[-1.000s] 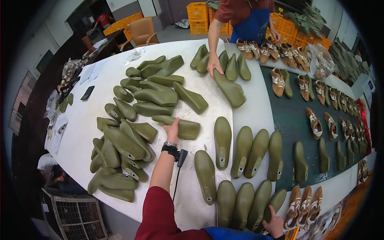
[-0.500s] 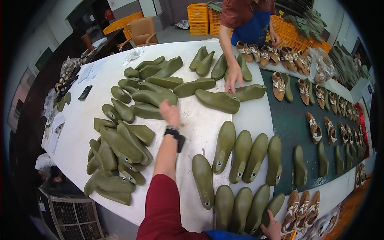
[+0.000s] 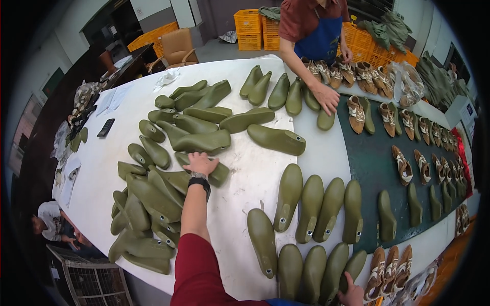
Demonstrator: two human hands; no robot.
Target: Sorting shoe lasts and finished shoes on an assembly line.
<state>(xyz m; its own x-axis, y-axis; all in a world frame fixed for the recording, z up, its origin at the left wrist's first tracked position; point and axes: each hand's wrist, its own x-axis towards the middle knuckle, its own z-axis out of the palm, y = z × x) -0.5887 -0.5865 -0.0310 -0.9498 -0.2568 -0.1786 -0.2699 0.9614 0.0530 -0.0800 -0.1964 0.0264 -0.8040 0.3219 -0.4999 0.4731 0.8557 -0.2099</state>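
Note:
My left hand [image 3: 200, 164] grips a green shoe last [image 3: 219, 175] from above at the right side of a loose pile; its fingers lie over the top. At the lower right, my right hand [image 3: 352, 291] is closed round the near end of another green last [image 3: 354, 266], its thumb showing and its other fingers mostly hidden. That last leans at the right end of a near row of upright-lying lasts [image 3: 312, 273]. Between my hands a single last [image 3: 262, 242] lies with its metal-ringed hole toward me. Another row of lasts [image 3: 309, 209] lies beyond.
A co-worker's hand [image 3: 325, 97] is over a last [image 3: 325, 120] across the white table [image 3: 245, 176]. Brown-and-white shoes [image 3: 401, 164] and more lasts stand on a dark green board [image 3: 365, 158] at right. A black remote control [image 3: 105, 127] lies at left; another person [image 3: 53, 224] is below.
My left hand has come down and left onto a last, which now lies turned diagonally. My right hand stays at its last. The co-worker's hand moved right, with a last now pointing toward me.

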